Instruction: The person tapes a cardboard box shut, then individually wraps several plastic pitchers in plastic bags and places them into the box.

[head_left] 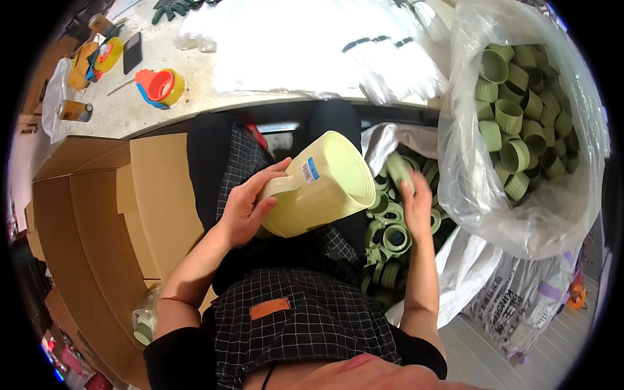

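Over my lap, my left hand (250,203) is wrapped round the handle of a pale yellow-green plastic pitcher (318,198). The pitcher is tilted, its round end facing up and to the right, and a blue and white label sits on its side near the handle. At the right, my right hand (417,198) is closed on a green plastic piece (398,171), slightly blurred, whose exact shape I cannot make out. Beneath that hand, several green ring-shaped plastic parts (396,238) with spouts or tabs lie in an open white sack (463,273).
A clear plastic bag (468,218) of green plastic cups (509,116) stands at the right. To the left is an open cardboard box (97,227) with a small clear bag (148,309). The worktable (195,81) ahead carries tape (170,88), a phone (132,52) and white plastic bags (286,49).
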The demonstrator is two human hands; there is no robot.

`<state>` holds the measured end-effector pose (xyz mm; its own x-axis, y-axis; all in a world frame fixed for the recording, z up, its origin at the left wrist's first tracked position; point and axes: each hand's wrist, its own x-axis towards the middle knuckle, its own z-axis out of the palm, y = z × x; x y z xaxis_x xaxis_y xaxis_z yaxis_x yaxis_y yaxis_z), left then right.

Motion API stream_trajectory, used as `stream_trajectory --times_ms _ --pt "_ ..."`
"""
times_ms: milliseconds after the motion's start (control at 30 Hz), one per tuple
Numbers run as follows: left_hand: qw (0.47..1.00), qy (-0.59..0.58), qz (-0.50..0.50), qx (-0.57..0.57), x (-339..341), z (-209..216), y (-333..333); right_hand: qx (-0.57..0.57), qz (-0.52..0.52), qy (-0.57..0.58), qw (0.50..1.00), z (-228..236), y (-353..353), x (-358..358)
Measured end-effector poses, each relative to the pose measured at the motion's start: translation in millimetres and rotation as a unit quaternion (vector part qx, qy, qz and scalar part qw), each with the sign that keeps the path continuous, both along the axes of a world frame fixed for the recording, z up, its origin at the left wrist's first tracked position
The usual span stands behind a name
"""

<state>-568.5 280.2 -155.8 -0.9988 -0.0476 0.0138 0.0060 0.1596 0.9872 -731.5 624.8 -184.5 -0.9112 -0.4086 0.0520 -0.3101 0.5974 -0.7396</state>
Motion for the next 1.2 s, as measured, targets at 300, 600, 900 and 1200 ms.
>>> stream_trajectory --times_ms 300,600,900,1200 --pt "0.998 0.037 0.021 0.044 8 -2 -13 -0.107 0.324 0.133 0.931 70 -106 3" --pt "0.998 -0.022 0.004 0.059 16 -6 -11 -0.103 0.298 0.098 0.944 63 -96 27" --pt "0.981 -0.010 0.004 -0.192 28 8 20 0.001 0.214 0.001 0.977 90 -120 27" --pt "0.976 -0.035 -0.011 -0.214 34 21 28 -0.003 0.217 0.012 0.976 93 -128 21"
